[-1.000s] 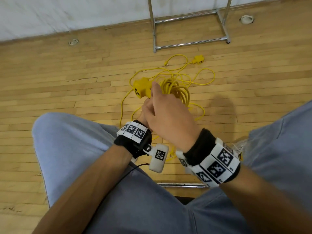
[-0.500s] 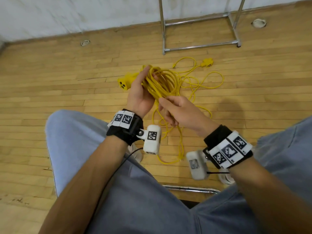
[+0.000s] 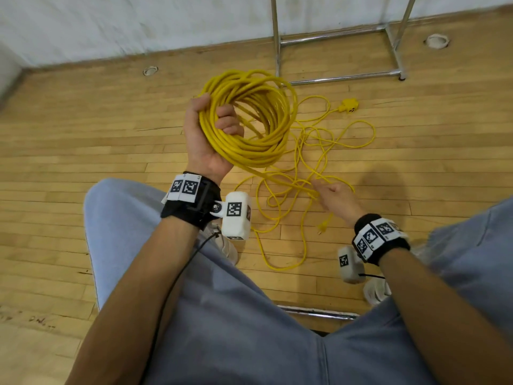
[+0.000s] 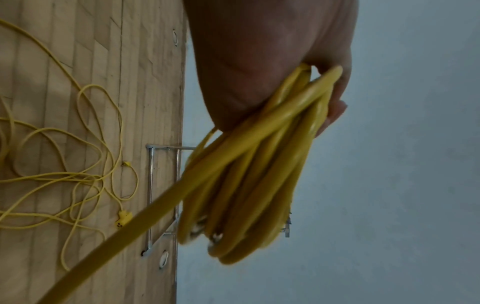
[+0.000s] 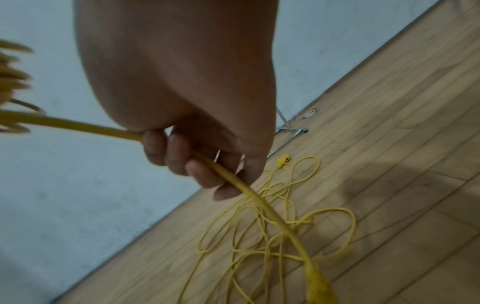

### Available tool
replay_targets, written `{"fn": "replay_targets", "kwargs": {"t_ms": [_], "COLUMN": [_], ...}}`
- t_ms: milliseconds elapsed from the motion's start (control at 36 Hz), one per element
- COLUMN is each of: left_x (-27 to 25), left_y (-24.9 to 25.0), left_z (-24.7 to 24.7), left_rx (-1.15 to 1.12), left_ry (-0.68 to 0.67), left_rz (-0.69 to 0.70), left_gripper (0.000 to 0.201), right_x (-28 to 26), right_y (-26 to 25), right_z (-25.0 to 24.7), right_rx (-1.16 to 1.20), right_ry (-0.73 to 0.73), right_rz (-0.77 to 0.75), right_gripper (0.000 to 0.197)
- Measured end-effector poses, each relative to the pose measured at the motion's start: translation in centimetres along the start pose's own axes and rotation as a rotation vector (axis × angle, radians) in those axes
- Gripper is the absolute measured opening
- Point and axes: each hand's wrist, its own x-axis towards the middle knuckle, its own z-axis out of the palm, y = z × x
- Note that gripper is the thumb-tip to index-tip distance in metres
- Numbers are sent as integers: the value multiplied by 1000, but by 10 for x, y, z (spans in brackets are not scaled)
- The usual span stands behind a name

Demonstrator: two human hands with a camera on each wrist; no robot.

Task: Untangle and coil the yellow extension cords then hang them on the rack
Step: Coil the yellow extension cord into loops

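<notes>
1. The rack (image 3: pixel 337 37) is cut off by the head view's top edge; only its base shows.
2. The coil (image 5: pixel 11 86) is blurred and cropped at the right-wrist view's left edge.

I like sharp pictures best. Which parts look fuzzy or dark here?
Right wrist view: the coil at the left edge is smeared, the hand dim. Left wrist view: the coil is soft. Head view: sharp; a shadow lies on the floor.

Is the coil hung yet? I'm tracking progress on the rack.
No, the left hand grips the coiled yellow extension cord in front of the rack, not hung on it.
</notes>
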Motion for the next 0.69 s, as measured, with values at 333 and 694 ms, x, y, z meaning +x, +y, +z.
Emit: {"fn": "replay_targets", "kwargs": {"t_ms": [333,694], "left_x": [-17,-19], "left_y": [-13,-67], "left_z": [-4,0], "left_rx": [569,1279], "left_ry": [-198,-108], "left_rz": [-394,-459], "left_gripper": [43,11], "right_x": [19,-25], "right_y": [-21,-100], "right_z": [-33,-70], "right_rx": [-85,57], "right_ry": [287,-132], "right_rz": [109,169], "right_gripper": [40,46]}}
